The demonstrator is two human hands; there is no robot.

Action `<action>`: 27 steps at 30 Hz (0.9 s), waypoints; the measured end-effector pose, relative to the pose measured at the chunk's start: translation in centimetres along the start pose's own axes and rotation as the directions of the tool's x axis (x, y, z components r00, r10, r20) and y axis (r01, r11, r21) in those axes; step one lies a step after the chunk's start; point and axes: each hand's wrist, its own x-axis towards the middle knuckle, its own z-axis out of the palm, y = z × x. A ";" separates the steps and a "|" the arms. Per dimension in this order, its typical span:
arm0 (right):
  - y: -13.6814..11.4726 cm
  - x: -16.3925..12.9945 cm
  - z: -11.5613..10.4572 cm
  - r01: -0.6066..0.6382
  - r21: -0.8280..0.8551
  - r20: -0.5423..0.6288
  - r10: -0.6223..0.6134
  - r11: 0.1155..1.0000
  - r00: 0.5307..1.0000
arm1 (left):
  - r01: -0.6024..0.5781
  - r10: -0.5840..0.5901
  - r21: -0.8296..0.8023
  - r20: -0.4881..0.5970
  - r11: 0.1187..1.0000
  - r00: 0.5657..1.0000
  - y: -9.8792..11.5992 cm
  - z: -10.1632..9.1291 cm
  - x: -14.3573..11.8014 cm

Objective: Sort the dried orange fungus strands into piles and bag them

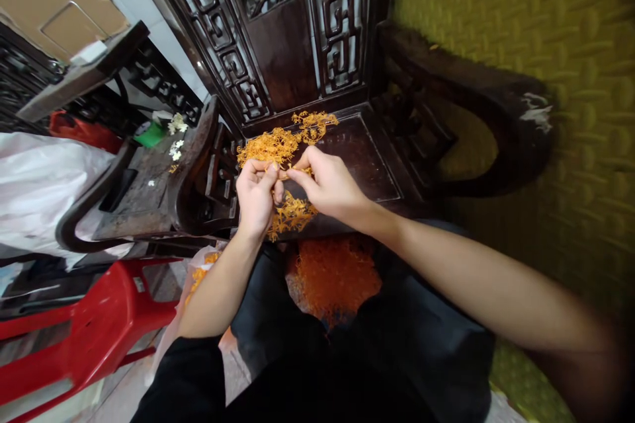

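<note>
Orange strand (pixel 288 168) pinched by fingertips of my left hand (pixel 256 197) and right hand (pixel 328 184) | step, I judge: working one small piece | next move would call for light, precise fingers | near pile (pixel 294 214) just nearer than my hands | far pile (pixel 270 144) beyond, left | small clump (pixel 317 124) far, right | piles, clump on dark wooden seat (pixel 364 155)

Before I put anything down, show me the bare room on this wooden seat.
The wooden seat has a bare patch between the right hand and the armrest on that side. Its left half is crowded: orange strands lie behind the left hand and more lie near the front edge.
</note>
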 end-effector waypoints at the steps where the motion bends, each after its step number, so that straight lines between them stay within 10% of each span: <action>1: 0.2 0.2 -0.1 0.010 -0.023 -0.025 -0.010 1.000 1.000 | 0.012 -0.013 -0.034 -0.036 0.999 0.999 0.3 0.0 0.2; 10: 1.2 1.5 -0.1 -0.012 0.005 -0.270 0.013 1.000 0.963 | 0.231 -0.265 -0.372 -0.042 0.899 0.963 1.2 1.6 2.4; 15: 3.2 3.4 -3.7 -0.037 0.307 -0.584 0.219 0.951 0.782 | 0.154 -0.274 -0.460 -0.206 0.874 0.939 1.1 0.3 3.4; 20: 1.6 2.1 -3.7 -0.064 0.212 -0.209 0.109 0.975 0.972 | 0.243 -0.254 -0.446 0.037 0.861 0.967 0.5 2.1 2.3; 23: 0.2 0.9 -2.8 0.004 0.078 -0.042 0.000 0.997 0.999 | 0.207 -0.172 -0.418 0.120 0.885 0.978 0.5 3.2 1.2; 27: -0.3 0.6 -2.9 0.019 -0.077 -0.104 -0.027 0.997 0.994 | 0.080 -0.054 -0.360 0.084 0.930 0.995 0.4 3.4 0.6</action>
